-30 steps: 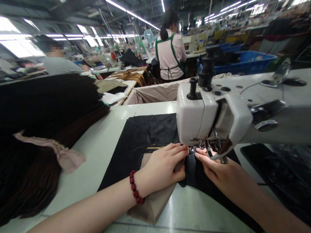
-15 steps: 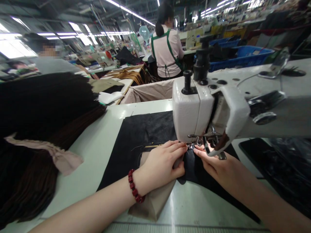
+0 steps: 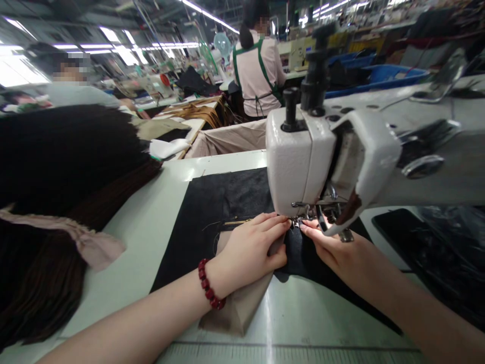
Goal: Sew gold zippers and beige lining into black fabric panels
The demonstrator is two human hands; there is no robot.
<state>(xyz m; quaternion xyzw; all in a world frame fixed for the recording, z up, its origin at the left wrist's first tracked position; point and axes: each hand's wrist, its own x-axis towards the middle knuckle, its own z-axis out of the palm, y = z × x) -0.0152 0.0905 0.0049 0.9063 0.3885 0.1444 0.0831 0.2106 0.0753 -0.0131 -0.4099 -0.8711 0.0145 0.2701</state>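
Black fabric (image 3: 227,192) lies under the head of a white sewing machine (image 3: 288,162). My left hand (image 3: 255,247), with a red bead bracelet at the wrist, rests on it with fingers stretched toward the presser foot (image 3: 298,221). Beneath that hand a beige cloth piece (image 3: 235,313) hangs toward the table's front. A gold-toothed zipper (image 3: 235,222) shows just beyond the knuckles. On the other side of the foot, my right hand (image 3: 337,247) lies on the black fabric, fingers extended, fingertips beside the foot. The machine's guard partly covers it.
A tall stack of black pieces (image 3: 64,156) with a beige strip (image 3: 91,247) stands on the left of the table (image 3: 132,242). A dark phone-like slab (image 3: 397,237) lies right, beside clear plastic. Beyond are a person (image 3: 257,76) in an apron and a blue bin (image 3: 394,76).
The whole view has shifted slightly, with the scene a little higher in the picture. Both hands keep nearly the same place on the fabric beside the presser foot.
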